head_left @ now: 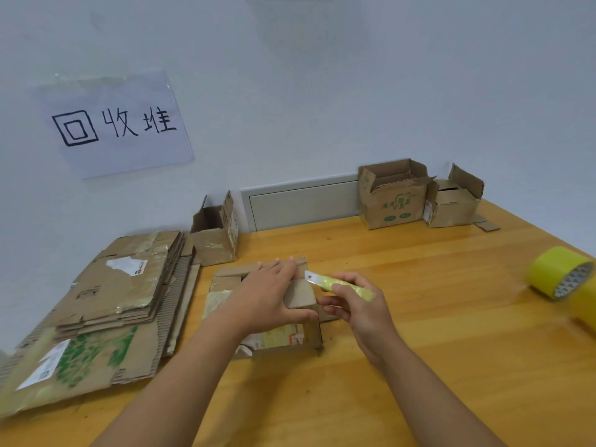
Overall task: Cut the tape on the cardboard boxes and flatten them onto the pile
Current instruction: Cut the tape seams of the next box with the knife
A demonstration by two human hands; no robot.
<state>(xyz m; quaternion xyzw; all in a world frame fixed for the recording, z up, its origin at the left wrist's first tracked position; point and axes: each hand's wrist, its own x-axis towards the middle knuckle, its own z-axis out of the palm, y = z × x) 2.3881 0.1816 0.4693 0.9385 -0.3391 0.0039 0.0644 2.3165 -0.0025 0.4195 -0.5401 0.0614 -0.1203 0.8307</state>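
My right hand (358, 304) was curled round the yellow-green handle of the utility knife (338, 284), thumb lying along its near side and fingers closed underneath. The knife's long axis ran left and slightly away from me, so its short bare blade (310, 277) pointed at my left hand (274, 295) and stopped just beside the fingertips there. My left hand lay spread and nearly flat, fingers straight, pressing on the small cardboard box (267, 304); the thumb reached along the near side of a raised flap (300, 295). The box therefore sat directly left of the blade tip, and the right hand was the nearer one to any remaining tape (I could not tell from this view where an uncut seam ran). The box rested on the wooden table (419, 350) a little left of its middle, touching or just beside the pile of flattened cardboard (106, 304) along the table's left edge. Three open boxes stood along the far edge, one (214, 235) behind the pile, two (392, 196) (453, 204) towards the far right corner; rolls of yellow tape (559, 272) lay at the right edge.
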